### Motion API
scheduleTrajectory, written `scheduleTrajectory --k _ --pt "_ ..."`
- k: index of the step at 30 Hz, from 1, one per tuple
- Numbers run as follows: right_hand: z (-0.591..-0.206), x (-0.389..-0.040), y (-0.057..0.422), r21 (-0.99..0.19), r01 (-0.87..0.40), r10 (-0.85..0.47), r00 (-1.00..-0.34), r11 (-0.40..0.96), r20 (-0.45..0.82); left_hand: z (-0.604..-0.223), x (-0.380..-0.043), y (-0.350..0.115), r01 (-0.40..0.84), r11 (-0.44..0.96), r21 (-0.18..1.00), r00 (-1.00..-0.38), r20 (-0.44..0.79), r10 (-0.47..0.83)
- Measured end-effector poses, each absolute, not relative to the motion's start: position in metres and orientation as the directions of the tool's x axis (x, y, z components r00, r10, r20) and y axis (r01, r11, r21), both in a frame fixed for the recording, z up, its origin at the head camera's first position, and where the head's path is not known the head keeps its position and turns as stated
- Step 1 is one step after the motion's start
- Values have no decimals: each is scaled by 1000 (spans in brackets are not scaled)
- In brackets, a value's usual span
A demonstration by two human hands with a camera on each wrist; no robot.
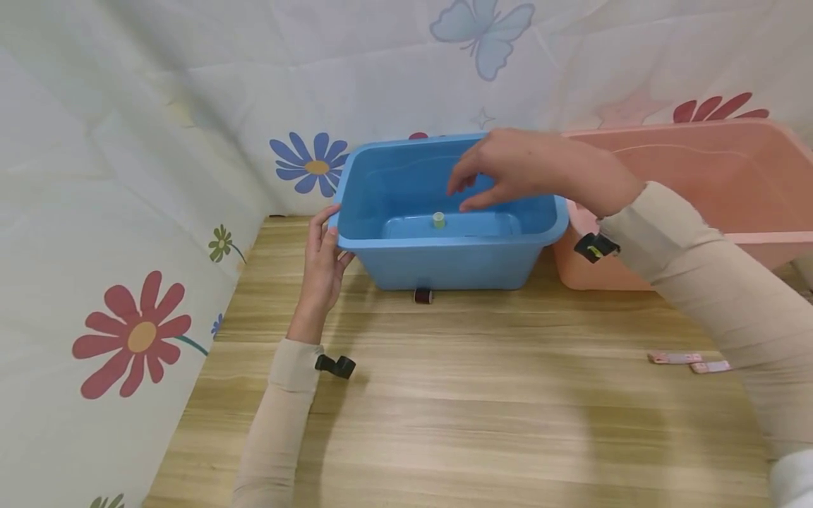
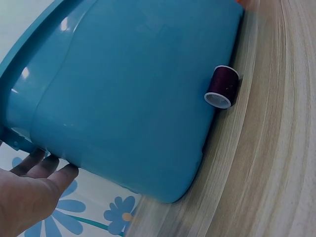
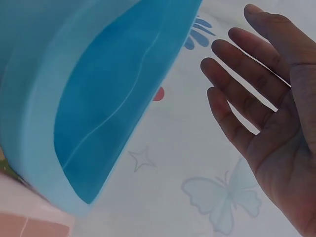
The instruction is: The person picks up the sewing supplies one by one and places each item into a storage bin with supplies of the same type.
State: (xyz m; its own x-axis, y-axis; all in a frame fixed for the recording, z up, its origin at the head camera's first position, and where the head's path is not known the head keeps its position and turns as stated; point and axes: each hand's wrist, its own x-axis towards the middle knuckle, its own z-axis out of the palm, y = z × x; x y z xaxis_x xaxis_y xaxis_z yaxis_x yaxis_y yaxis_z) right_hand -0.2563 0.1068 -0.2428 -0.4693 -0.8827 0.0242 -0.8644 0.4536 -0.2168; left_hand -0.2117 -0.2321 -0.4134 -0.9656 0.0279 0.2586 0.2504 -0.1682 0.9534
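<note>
A blue plastic bin (image 1: 444,264) stands at the back of the wooden table. My left hand (image 1: 322,264) holds its left rim; in the left wrist view the fingers (image 2: 61,177) bend in beneath that rim. Over the bin's opening hovers my right hand (image 1: 508,166), its fingers spread and loosely bent, with nothing in them. The right wrist view shows the same bare palm (image 3: 281,128). Inside the bin, a small pale green spool (image 1: 439,220) rests on the floor. A dark maroon thread spool (image 1: 423,295) lies on its side against the bin's front base.
A pink bin (image 1: 610,271) stands right beside the blue one, partly behind my right forearm. Two folded pink-and-white strips (image 1: 675,358) lie on the table (image 1: 483,423) at the right. Behind and to the left hangs a white curtain (image 1: 381,77) with printed flowers.
</note>
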Motion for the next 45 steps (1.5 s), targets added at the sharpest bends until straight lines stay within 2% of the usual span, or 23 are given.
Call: scheduleTrajectory --k 8,17,21,36,45 --pt "-254 -242 110 -213 -901 -876 -423 379 233 -414 -212 -233 250 -176 952 -967 256 12" --pt "-269 -220 111 -274 -857 -804 -508 436 308 -413 -212 -232 253 -164 953 -966 258 13" --pt "-276 -211 109 -297 -848 -776 -524 438 352 -412 -212 -231 257 -165 952 -965 263 15" --pt "-304 -179 107 -322 -858 -688 -513 400 514 -413 -210 -233 277 -165 946 -959 284 14" --pt "-315 -167 111 -327 -861 -662 -508 389 551 -413 -208 -234 286 -157 945 -956 293 21"
